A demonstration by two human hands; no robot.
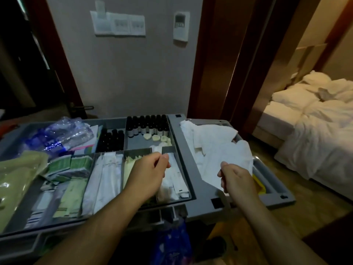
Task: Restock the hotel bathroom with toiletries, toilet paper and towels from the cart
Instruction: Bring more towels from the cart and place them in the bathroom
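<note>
At 6 o'clock, nearest me, a blue printed plastic bag (172,243) hangs below the near rim of the grey plastic compartmented cart tray (181,142). My left hand (147,173) hovers over the tray's near-right compartment. Its fingers (164,159) are curled in, thumb and forefinger closed on what looks like the end of a slim white paper sachet (157,149). More flat white packets (177,180) lie under the hand.

At 3 o'clock from it, my right hand (236,180) grips the near edge of a crumpled white cloth (215,146), fingers wrapped tight round the fabric. The cloth is heaped in the cart's grey side bin (271,194).

At 9 o'clock from the left hand lie long white paper sleeves (107,173), then green-and-white packets (76,165), then a pale green plastic bag (17,178).

Farther back stand rows of small dark bottles (147,125), with round cream soaps (156,138) just in front of them. At 10 o'clock lie clear shrink-wrapped water bottles (63,134).

Beyond the cart, white switch plates (118,23) sit on the grey wall at 12 o'clock. An unmade bed with white linen (315,121) shows at 2 o'clock.
</note>
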